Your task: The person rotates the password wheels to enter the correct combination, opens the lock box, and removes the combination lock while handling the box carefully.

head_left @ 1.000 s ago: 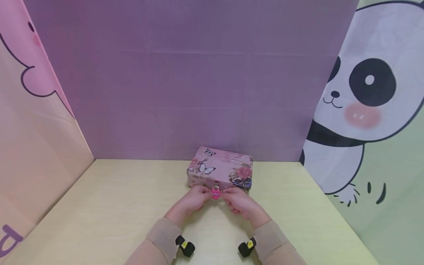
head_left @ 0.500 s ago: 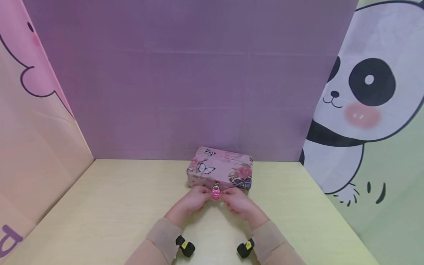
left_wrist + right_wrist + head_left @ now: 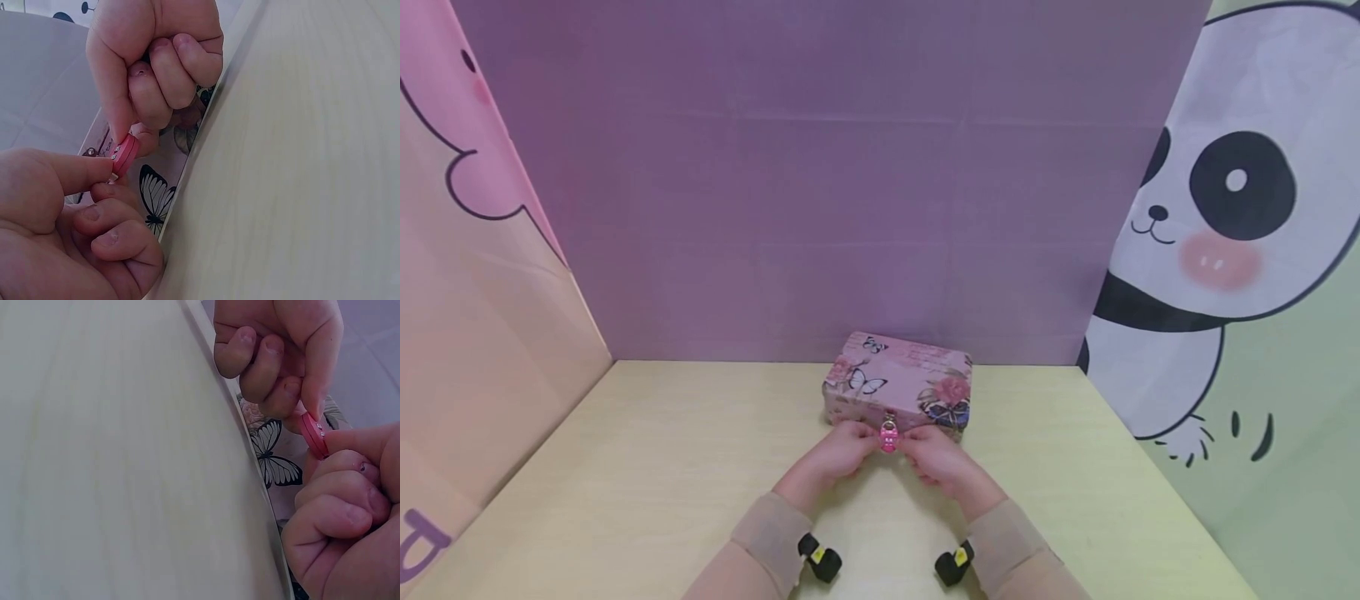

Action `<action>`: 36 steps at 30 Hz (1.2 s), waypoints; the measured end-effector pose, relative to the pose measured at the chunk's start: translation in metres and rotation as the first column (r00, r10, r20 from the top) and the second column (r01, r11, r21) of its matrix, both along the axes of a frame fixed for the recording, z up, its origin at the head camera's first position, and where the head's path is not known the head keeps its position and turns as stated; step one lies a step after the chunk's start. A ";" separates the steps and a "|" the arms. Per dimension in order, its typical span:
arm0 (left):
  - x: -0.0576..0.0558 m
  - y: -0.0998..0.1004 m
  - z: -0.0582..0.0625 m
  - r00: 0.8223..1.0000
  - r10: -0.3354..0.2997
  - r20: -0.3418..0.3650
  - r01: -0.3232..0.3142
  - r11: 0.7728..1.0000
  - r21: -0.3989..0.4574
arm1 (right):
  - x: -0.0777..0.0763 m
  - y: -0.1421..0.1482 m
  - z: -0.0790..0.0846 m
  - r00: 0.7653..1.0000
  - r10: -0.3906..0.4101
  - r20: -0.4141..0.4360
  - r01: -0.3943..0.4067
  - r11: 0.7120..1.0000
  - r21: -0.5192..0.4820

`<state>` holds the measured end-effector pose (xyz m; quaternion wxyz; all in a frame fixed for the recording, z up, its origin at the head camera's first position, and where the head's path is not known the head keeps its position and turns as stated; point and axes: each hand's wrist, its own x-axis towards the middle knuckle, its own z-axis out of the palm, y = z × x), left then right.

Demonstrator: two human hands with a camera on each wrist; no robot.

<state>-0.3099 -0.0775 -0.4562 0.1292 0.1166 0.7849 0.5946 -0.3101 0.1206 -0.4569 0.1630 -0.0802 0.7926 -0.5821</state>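
Observation:
A pink box (image 3: 910, 367) printed with butterflies and roses sits on the table against the back wall. From the clasp on its front hangs a small pink combination padlock (image 3: 889, 437), its number dials showing in both wrist views. My left hand (image 3: 842, 448) pinches one side of the padlock (image 3: 127, 153) between thumb and finger. On the opposite side, my right hand (image 3: 946, 457) pinches it the same way. The other fingers of both hands are curled in. The lid of the box is down.
The pale wooden table (image 3: 700, 467) stretches out on both sides of the box. A purple backdrop (image 3: 850, 183) rises right behind it. Printed side panels stand left and right, the right one showing a panda (image 3: 1240, 225).
The pink padlock's face has turned slightly between the fingertips. My right wrist has shifted a little to the left. The box and my left hand look the same.

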 end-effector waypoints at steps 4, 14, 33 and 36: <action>0.000 0.000 0.000 1.000 -0.001 0.003 0.001 1.000 -0.002 | 0.000 0.000 -0.001 1.000 0.000 -0.001 0.000 1.000 -0.001; 0.001 0.000 0.001 1.000 -0.005 0.018 0.005 1.000 -0.014 | 0.001 -0.003 0.000 1.000 -0.009 0.000 0.009 1.000 -0.008; 0.000 -0.002 0.000 1.000 -0.013 0.023 0.013 1.000 -0.002 | -0.003 0.004 0.003 0.992 -0.071 0.104 0.082 0.991 -0.108; 0.000 -0.002 0.001 1.000 -0.013 0.022 0.013 1.000 -0.007 | -0.003 0.005 0.003 0.992 -0.060 0.108 0.073 0.991 -0.113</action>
